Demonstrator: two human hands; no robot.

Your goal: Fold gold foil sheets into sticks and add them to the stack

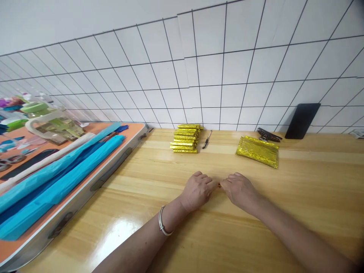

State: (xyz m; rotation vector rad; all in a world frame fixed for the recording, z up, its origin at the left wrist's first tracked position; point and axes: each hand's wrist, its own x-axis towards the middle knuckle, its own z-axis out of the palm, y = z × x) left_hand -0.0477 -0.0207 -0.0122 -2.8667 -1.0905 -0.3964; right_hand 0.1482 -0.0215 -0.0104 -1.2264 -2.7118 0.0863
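The left hand (200,190) and right hand (238,190) meet over the worktop (148,197), fingers curled down and fingertips nearly touching. Each grip is closed on a thin strip (219,185); only a small gold-coloured bit shows between the fingertips, the rest hidden by the hands. A bangle (165,221) circles the left wrist.

Beyond the left hand, a stack of gold rolls (185,139) lies near the wall (207,72), with a pen (207,139) just beside it. Beyond the right hand lie flat gold sheets (258,152), a black clip (269,134) at their far edge. Farther right, a dark slab (302,121) leans against the wall. On the left, an orange board (133,132) carries blue sheets (82,167), a bottle (35,109) and scissors (13,161).
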